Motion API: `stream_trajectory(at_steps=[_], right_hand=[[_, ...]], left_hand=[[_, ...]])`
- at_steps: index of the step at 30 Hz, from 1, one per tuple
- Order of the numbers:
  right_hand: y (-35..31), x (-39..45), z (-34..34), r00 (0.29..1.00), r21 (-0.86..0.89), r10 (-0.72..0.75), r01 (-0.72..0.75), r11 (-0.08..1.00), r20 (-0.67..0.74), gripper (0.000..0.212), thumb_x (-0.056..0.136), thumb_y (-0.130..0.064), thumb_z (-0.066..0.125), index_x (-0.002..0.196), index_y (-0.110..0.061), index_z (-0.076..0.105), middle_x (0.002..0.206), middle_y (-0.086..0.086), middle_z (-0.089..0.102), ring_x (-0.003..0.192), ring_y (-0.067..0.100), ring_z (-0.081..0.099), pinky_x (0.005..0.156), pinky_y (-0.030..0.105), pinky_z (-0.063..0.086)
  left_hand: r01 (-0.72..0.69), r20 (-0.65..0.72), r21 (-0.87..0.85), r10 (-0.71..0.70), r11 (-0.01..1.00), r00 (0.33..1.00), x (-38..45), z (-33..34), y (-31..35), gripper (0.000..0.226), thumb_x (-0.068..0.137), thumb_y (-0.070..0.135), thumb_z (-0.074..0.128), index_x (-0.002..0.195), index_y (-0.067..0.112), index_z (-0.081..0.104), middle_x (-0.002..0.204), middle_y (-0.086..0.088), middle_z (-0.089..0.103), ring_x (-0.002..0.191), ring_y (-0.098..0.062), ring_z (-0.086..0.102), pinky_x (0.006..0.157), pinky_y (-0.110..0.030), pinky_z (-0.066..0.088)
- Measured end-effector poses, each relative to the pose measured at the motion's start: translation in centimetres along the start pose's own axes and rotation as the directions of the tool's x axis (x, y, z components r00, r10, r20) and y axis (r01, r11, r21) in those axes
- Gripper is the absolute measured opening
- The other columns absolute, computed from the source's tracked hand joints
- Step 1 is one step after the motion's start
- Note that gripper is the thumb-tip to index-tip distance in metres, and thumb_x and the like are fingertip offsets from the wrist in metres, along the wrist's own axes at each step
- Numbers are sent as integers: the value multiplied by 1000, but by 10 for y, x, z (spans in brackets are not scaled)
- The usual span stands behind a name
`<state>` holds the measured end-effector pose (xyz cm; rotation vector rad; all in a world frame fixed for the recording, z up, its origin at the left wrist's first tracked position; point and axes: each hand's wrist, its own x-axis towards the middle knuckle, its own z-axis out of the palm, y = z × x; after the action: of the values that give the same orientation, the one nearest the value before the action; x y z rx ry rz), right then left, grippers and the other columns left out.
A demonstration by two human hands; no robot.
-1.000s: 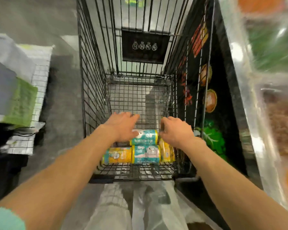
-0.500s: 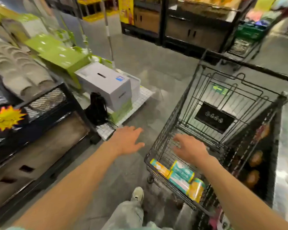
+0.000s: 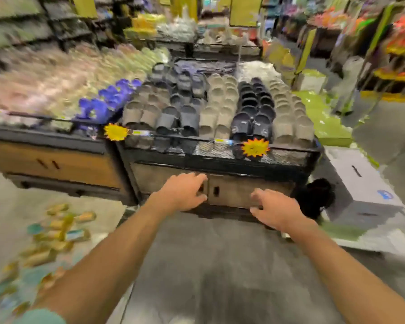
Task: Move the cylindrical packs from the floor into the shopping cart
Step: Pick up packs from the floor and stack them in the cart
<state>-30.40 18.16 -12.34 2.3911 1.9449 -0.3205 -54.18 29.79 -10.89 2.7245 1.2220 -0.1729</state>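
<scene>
Over the grey shop floor (image 3: 208, 272), seen from the head camera, both bare forearms reach forward. Neither hand holds anything. The left hand (image 3: 185, 192) hangs with its fingers spread and loosely bent, in front of the brown cabinet doors (image 3: 232, 190) of a display stand. The right hand (image 3: 276, 206) is beside it and apart from it, fingers likewise relaxed and grasping nothing.

On the floor toward the left edge lie the cylindrical packs (image 3: 56, 232), a scattered heap in yellow and teal, blurred by motion, well apart from both hands. How many there are cannot be told.

On top of the stand, rows of slippers (image 3: 220, 108) in beige, grey, black and blue stand behind two yellow starburst price tags (image 3: 255, 148). A white cardboard box (image 3: 365, 185) sits on the floor at the stand's right end, with a black bag (image 3: 313, 197) between them.
</scene>
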Motion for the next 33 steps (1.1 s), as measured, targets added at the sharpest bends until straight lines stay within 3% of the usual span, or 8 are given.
stream_trajectory(at_steps=[5, 7, 12, 19, 23, 29, 33], right_hand=[[-185, 86, -11, 940, -26, -340, 341, 940, 33, 44, 95, -51, 53, 134, -31, 51, 126, 0, 62, 120, 27, 60, 91, 41, 53], [-252, 108, -10, 891, -43, -451, 453, 890, 52, 45, 97, -50, 52, 136, -28, 50, 129, 0, 61, 121, 27, 59, 91, 43, 54], [-387, 146, -5, 774, -81, -626, 633, 770, 96, 34, 98, -43, 52, 127, -27, 55, 117, 0, 63, 111, 25, 62, 84, 41, 55], [-519, 197, 27, 574, -99, -794, 818, 566, 202, 42, 96, -46, 52, 133, -29, 54, 119, -3, 64, 105, 20, 64, 85, 44, 58], [-589, 236, 49, 430, -102, -869, 903, 418, 244, 41, 95, -48, 52, 132, -31, 54, 122, -2, 64, 110, 21, 62, 85, 43, 57], [-690, 283, 67, 250, -61, -916, 968, 244, 315, 43, 94, -46, 53, 132, -27, 55, 128, 2, 65, 115, 27, 62, 85, 38, 52], [-753, 297, 81, 158, -58, -924, 988, 146, 348, 44, 92, -47, 54, 131, -27, 56, 124, 4, 66, 112, 28, 63, 83, 38, 53]], left_hand=[[318, -3, -96, -320, 943, 947, -86, 6, -171, 55, 96, 50, 55, 142, 23, 44, 131, -8, 58, 123, -33, 57, 96, -47, 50], [421, -12, -120, -425, 899, 905, -123, 8, -227, 48, 96, 47, 55, 136, 22, 48, 130, -6, 60, 120, -30, 58, 93, -44, 52], [627, 6, -132, -631, 768, 775, -204, 22, -322, 55, 97, 45, 54, 146, 24, 43, 142, -7, 54, 128, -30, 54, 100, -43, 48], [816, 102, -195, -816, 544, 568, -267, 61, -391, 51, 96, 48, 53, 141, 25, 46, 130, -7, 58, 122, -31, 56, 90, -40, 50], [882, 142, -225, -882, 414, 450, -277, 76, -427, 55, 97, 49, 52, 146, 27, 41, 131, -7, 57, 123, -31, 55, 92, -40, 48], [953, 228, -233, -941, 195, 248, -288, 86, -475, 54, 97, 51, 51, 143, 24, 43, 124, -8, 59, 114, -31, 59, 87, -42, 51], [959, 272, -273, -949, 79, 156, -308, 98, -503, 54, 97, 51, 50, 143, 24, 43, 123, -8, 60, 113, -31, 60, 90, -44, 52]])
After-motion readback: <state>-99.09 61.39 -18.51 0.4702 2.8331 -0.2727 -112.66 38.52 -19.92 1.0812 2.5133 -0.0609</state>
